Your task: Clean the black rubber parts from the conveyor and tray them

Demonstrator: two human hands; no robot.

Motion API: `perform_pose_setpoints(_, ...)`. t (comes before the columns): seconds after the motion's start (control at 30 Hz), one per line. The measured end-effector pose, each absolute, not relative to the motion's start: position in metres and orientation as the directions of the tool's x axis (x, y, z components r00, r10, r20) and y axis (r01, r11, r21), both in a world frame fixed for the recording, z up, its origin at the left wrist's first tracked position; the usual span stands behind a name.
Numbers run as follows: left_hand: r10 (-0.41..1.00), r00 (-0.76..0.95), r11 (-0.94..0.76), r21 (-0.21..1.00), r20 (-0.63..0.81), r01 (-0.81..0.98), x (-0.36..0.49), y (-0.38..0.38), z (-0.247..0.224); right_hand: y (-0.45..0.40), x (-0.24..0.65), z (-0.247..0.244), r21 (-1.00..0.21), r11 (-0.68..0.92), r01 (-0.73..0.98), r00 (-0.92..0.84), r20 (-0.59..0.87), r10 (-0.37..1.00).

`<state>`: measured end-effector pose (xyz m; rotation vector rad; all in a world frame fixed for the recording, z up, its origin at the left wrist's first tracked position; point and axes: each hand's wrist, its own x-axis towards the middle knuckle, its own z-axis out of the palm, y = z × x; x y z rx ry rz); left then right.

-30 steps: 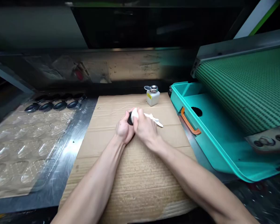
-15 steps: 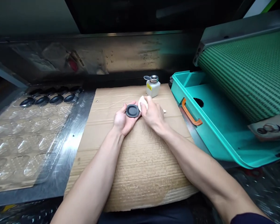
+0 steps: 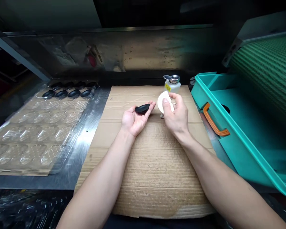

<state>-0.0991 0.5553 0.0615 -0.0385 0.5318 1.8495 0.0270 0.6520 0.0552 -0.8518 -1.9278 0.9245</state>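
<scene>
The cardboard sheet [image 3: 154, 168] has its left edge against the steel desk [image 3: 95, 117] and its right edge just beside a teal bin [image 3: 231, 140], which has an orange handle [image 3: 215, 119] on its left wall. Both forearms reach in from the near edge, with plenty of cardboard showing around them. Left of the sheet lies a clear plastic tray [image 3: 38, 136] of moulded hollows, with a row of dark discs [image 3: 68, 93] along its far end. Beyond the hands, near the far edge of the cardboard, stands a small dispenser bottle [image 3: 173, 86] with a metal top and a yellow label. A green ribbed belt [image 3: 264, 70] rises at far right.

The left hand [image 3: 134, 119] lies palm up, its grip wide open — a black disc [image 3: 142, 108] rests tilted across the fingers. The right hand [image 3: 177, 116] has a narrow grip, pinching a white pad [image 3: 163, 101] between thumb and fingers, just short of the disc and just near the bottle.
</scene>
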Motion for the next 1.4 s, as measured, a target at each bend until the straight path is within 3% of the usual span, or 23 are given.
perform_pose_setpoints(0.23,0.899,-0.343,-0.238,0.354,-0.273,-0.904,-0.1,0.555,0.062,0.644,0.025,0.057,-0.876,0.463,0.138,-0.485,0.347,0.803)
perform_pose_setpoints(0.5,0.907,-0.381,-0.223,0.562,-0.18,-0.797,-0.078,0.566,0.058,0.638,0.025,0.062,-0.885,0.426,0.187,-0.571,0.255,0.78)
perform_pose_setpoints(0.57,0.901,-0.389,-0.204,0.602,-0.193,-0.772,-0.077,0.567,0.058,0.637,0.026,0.063,-0.901,0.406,0.151,-0.691,0.198,0.696)
perform_pose_setpoints(0.7,0.802,-0.541,-0.249,0.68,-0.255,-0.69,-0.097,0.562,0.057,0.642,0.033,0.07,-0.911,0.406,0.068,-0.934,0.085,0.346)
perform_pose_setpoints(0.77,0.732,-0.643,-0.319,0.721,-0.225,-0.615,-0.11,0.559,0.057,0.652,0.038,0.073,-0.852,0.511,0.115,-0.946,0.064,0.318)
perform_pose_setpoints(0.87,0.674,-0.717,-0.358,0.77,-0.179,-0.528,-0.119,0.556,0.057,0.673,0.046,0.074,-0.635,0.713,0.296,-0.821,0.213,0.53)
perform_pose_setpoints(0.93,0.7,-0.686,-0.311,0.779,-0.199,-0.544,-0.116,0.557,0.058,0.685,0.05,0.072,-0.49,0.767,0.415,-0.746,0.299,0.595)
perform_pose_setpoints(1.07,0.782,-0.575,-0.216,0.761,-0.24,-0.612,-0.105,0.558,0.059,0.695,0.051,0.069,-0.36,0.82,0.446,-0.828,0.182,0.53)
perform_pose_setpoints(1.17,0.81,-0.539,-0.181,0.773,-0.233,-0.608,-0.095,0.558,0.059,0.701,0.048,0.068,-0.46,0.774,0.435,-0.77,0.256,0.585)
perform_pose_setpoints(1.3,0.873,-0.421,-0.065,0.798,-0.246,-0.6,-0.08,0.558,0.059,0.713,0.045,0.066,-0.758,0.548,0.354,-0.609,0.258,0.75)
perform_pose_setpoints(1.4,0.894,-0.382,-0.027,0.823,-0.233,-0.567,-0.07,0.559,0.059,0.714,0.045,0.063,-0.84,0.474,0.265,-0.599,0.242,0.764)
